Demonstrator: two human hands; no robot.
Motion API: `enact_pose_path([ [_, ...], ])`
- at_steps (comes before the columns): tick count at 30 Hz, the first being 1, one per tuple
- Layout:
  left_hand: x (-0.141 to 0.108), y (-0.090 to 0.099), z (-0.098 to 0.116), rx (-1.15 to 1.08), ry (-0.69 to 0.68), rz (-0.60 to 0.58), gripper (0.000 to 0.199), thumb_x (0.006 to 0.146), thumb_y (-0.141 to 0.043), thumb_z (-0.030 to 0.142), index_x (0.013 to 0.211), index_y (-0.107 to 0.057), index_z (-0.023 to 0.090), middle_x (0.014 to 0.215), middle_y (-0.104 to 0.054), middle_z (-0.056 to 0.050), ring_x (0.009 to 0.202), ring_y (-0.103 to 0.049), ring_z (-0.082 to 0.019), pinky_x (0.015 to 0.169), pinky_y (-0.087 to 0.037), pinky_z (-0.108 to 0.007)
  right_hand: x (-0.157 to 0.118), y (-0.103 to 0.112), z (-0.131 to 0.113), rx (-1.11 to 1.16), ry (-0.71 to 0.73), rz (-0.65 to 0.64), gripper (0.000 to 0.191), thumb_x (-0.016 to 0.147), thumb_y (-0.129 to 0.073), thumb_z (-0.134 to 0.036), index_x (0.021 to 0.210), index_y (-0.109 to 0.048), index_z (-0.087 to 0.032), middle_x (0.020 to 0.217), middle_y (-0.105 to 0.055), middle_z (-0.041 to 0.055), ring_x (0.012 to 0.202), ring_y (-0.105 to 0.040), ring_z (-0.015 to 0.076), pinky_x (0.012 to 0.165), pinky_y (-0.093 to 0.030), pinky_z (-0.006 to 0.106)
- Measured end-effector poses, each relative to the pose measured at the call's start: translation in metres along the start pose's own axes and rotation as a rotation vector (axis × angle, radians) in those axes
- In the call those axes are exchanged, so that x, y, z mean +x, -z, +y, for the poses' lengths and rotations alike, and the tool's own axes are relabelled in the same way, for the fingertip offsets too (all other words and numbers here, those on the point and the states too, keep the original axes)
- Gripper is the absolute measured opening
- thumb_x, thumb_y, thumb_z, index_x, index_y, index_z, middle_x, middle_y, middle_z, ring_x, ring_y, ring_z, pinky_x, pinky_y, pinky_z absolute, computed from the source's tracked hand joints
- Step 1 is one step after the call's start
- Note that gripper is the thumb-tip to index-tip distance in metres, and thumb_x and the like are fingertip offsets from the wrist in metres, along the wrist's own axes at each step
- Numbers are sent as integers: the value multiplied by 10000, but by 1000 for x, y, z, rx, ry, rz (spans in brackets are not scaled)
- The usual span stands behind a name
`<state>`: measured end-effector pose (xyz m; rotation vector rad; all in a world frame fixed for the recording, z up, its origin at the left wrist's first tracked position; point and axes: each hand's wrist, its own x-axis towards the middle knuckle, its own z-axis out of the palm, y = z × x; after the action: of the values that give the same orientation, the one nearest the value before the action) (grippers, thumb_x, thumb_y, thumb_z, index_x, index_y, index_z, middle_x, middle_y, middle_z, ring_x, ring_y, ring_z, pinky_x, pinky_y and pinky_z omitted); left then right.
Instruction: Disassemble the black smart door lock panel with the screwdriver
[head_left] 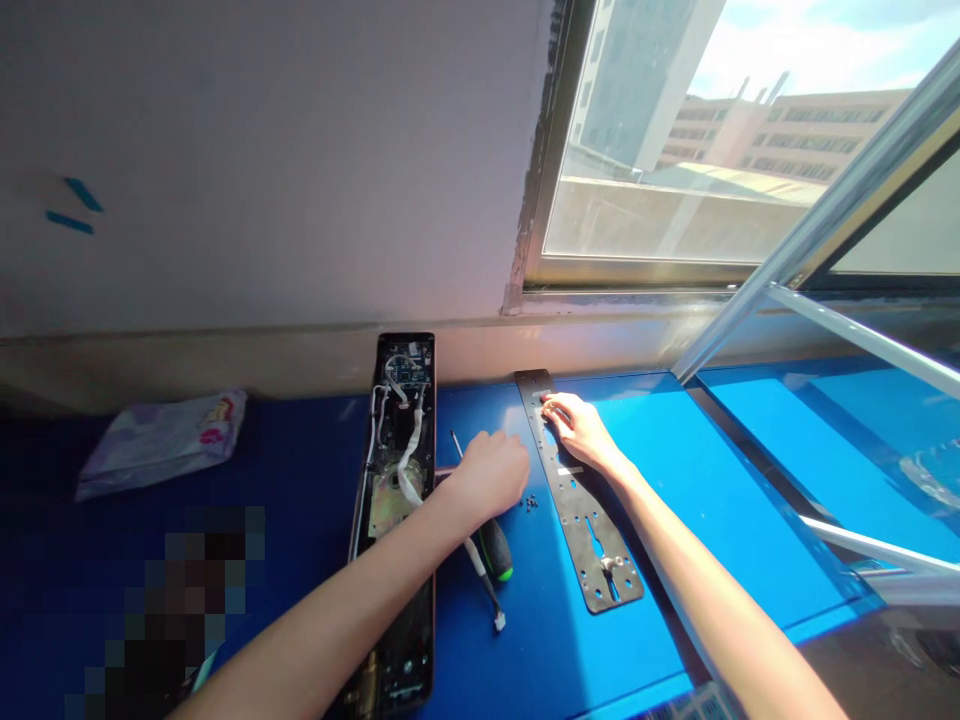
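My left hand is closed above the blue surface, between the open black housing and the flat plate; what its fingers hold, if anything, is hidden. Several small dark screws lie just beside it. Under my left wrist lies a screwdriver with a black and green handle. My right hand has its fingers together at the upper part of the long black perforated plate; anything between the fingertips is too small to make out. The black housing holds a circuit board and white cables, partly behind my left forearm.
A cable with a white connector reaches out of the housing. On the left lies a white and purple packet. A metal frame stands at the right by the window. The wall rises behind the blue table.
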<state>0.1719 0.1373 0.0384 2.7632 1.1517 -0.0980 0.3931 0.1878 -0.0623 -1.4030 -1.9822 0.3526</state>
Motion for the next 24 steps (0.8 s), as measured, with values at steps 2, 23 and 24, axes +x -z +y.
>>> enact_pose_path([
  [2, -2, 2, 2, 1, 0, -2, 189, 972, -594, 179, 1006, -769, 115, 1040, -779, -192, 998, -753, -339, 809, -572, -415, 0, 1, -1, 3, -5, -3, 374, 1008, -675, -402, 1315, -638, -192, 1334, -667, 99, 1133, -689, 246, 959, -605, 475],
  [23, -125, -14, -72, -386, 387, 893, 345, 1038, -506, 238, 1350, -655, 229, 1471, -575, -127, 1406, -522, -290, 1207, -464, -519, -9, 3, -201, 44, 157, -241, 87, 1013, -573, -268, 1014, -657, -246, 849, -727, 10, 696, -672, 153, 604, -513, 270],
  [24, -124, -19, -75, -428, 415, 882, 371, 1042, -498, 244, 1391, -621, 223, 1509, -545, -136, 1430, -511, -292, 1219, -451, -523, -5, -1, -204, 30, 166, -213, 169, 1004, -548, -229, 1132, -656, -251, 984, -740, 46, 813, -701, 182, 693, -564, 308],
])
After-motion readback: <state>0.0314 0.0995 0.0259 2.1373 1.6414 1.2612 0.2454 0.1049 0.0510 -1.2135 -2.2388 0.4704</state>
